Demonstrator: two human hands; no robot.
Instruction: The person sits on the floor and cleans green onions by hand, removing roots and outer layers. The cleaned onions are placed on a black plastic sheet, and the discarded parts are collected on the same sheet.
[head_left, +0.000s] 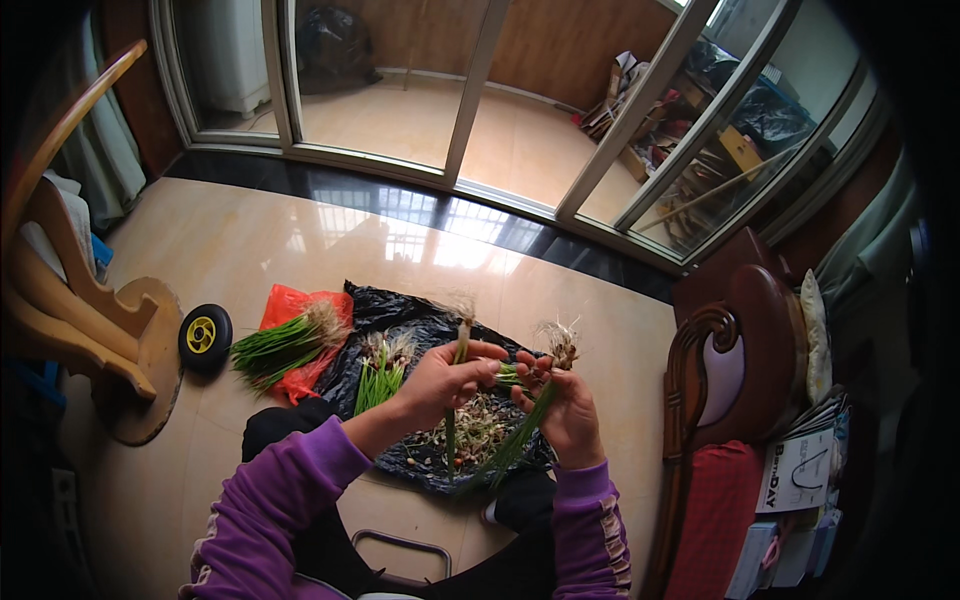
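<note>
Between the thumb and fingers of my left hand (442, 382) is a green onion stalk (463, 337), upright with its roots at the top. My right hand (566, 416) grips a bunch of green onions (529, 429), roots up, the long leaves hanging down and toward me. Both hands are above a black plastic bag (420, 469) spread on the floor. Trimmings and peeled skins (480, 431) are heaped on it below my hands. Left of them on the bag lies another bunch of green onions (379, 379), partly hidden by my left forearm.
Further left, a large bundle of green onions (289, 345) rests on a red plastic bag (300, 386). Beside it are a black wheel with a yellow hub (204, 339) and a wooden stand (142, 360). A carved sofa (724, 352) is at right. Sliding glass doors (454, 127) stand ahead.
</note>
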